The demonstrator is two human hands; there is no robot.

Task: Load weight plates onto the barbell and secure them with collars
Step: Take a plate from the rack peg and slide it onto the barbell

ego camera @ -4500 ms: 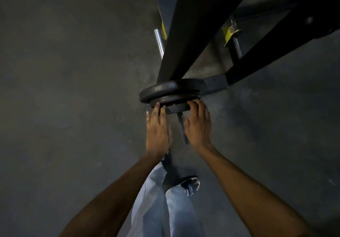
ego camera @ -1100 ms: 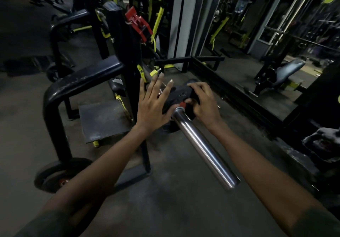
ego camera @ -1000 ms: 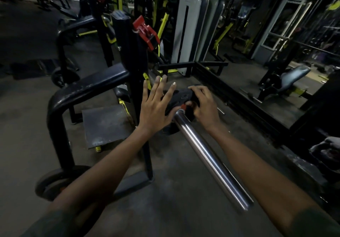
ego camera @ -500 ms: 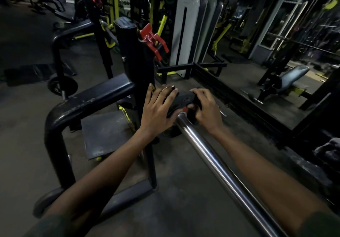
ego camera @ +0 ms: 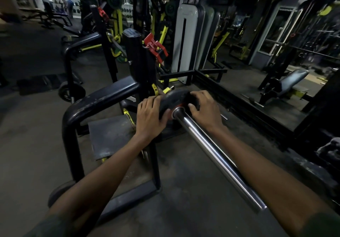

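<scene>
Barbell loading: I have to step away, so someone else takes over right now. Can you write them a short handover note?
Left hand: grips the left edge of the black round weight plate.
Right hand: grips its right edge.
The plate is threaded on the shiny steel barbell sleeve, far from the sleeve's free end.
Done: this plate is on the sleeve.
Left: check that it is fully seated, then fit a collar. No collar shows on the sleeve; a red clamp-like part sits on the rack post beyond, possibly one.

The hands (ego camera: pixel 176 111) hide most of the weight plate (ego camera: pixel 173 98); any collar is indiscernible.
</scene>
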